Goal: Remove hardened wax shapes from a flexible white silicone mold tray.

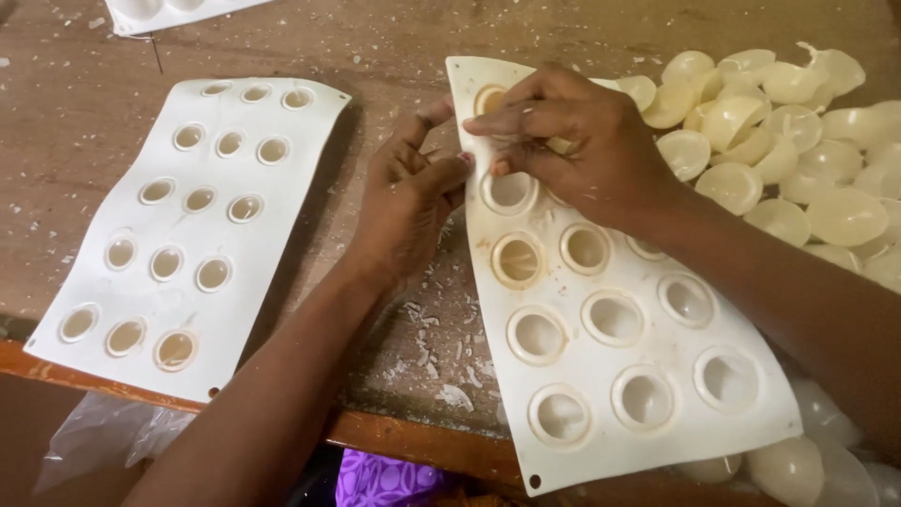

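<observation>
A white flexible mould sheet (601, 413) with round cavities lies tilted at the right, its near end hanging past the table edge. My left hand (408, 202) pinches the sheet's upper left edge. My right hand (582, 141) lies on top of the sheet's upper rows, fingers curled onto a cavity next to the left hand. Whether a pale half-shell sits under those fingers cannot be told.
A second white mould sheet (202, 300) lies flat at the left. A heap of cream half-sphere shells (798, 178) fills the right side. A third mould's corner (141, 14) shows at the top. Pale flakes litter the wooden table (413, 338). A plastic bag (103, 432) hangs below.
</observation>
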